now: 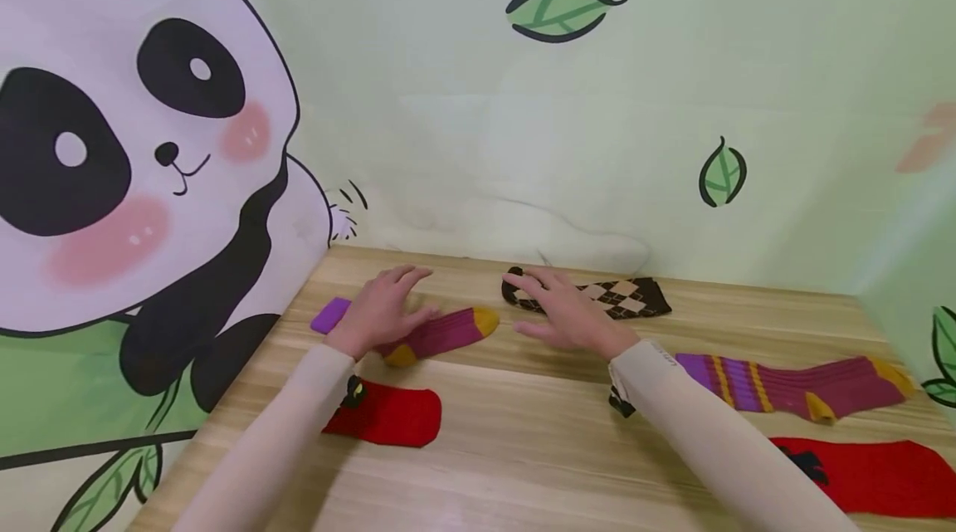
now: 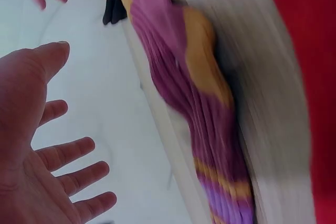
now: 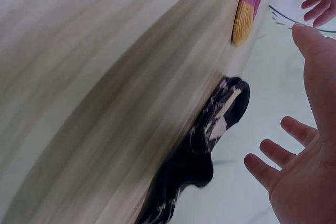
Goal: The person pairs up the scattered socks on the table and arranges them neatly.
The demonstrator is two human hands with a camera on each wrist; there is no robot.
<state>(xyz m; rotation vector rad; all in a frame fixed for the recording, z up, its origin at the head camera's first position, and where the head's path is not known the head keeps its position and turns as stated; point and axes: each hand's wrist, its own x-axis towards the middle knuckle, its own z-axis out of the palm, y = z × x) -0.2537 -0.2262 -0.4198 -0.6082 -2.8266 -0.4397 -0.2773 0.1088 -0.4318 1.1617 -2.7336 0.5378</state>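
Note:
My left hand [image 1: 379, 309] hovers, fingers spread, over a maroon sock [image 1: 444, 334] with mustard toe and heel and a purple cuff. In the left wrist view this sock [image 2: 163, 51] lies apart from the hand [image 2: 37, 145], which holds nothing. My right hand [image 1: 571, 312] hangs with loosely spread fingers in front of a black-and-beige argyle sock [image 1: 631, 298], partly hiding it. The right wrist view shows the argyle sock [image 3: 184, 166] lying beside the empty right hand [image 3: 304, 166].
A red sock [image 1: 403, 416] lies near the left forearm, partly covered. At the right are a second maroon-and-purple sock [image 1: 792, 383] and another red sock [image 1: 896, 478]. A small dark patterned piece [image 1: 620, 403] shows beside the right cuff. A panda-printed backdrop [image 1: 418, 100] borders the wooden table [image 1: 478, 466].

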